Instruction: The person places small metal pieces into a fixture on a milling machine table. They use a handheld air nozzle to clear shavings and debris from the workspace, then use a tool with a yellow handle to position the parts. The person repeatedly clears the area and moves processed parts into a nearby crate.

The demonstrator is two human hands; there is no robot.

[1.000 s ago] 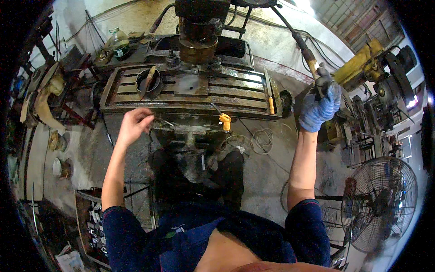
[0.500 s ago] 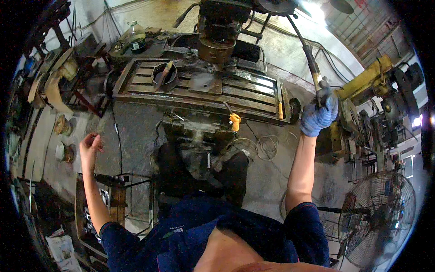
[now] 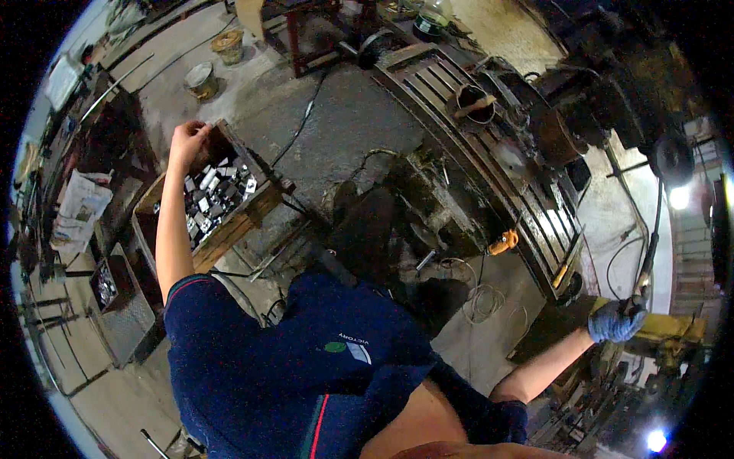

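My bare left hand [image 3: 189, 144] is above the far end of a wooden box [image 3: 237, 222], near its rim. The fingers are curled together, and whatever they may hold is hidden. Many small metal blocks [image 3: 210, 197], some shiny and some dark, lie heaped in the box. Far to the right, my right hand [image 3: 618, 320] wears a blue-grey glove and is closed around the end of a long lever handle [image 3: 648, 271] on the drilling machine. The slotted machine table [image 3: 489, 153] carries a round metal pot [image 3: 475, 115] with a brush in it.
An orange air blow gun [image 3: 503, 242] hangs at the table's near edge, with a coiled hose [image 3: 485, 302] below. A yellow-handled tool [image 3: 562, 274] lies on the table's end. Two buckets [image 3: 201, 80] stand on the floor at far left. A second metal bin [image 3: 126, 306] is beside the box.
The view has turned left, bringing the box of metal blocks into full sight. My left hand has moved over the box. My right hand stays on the lever.
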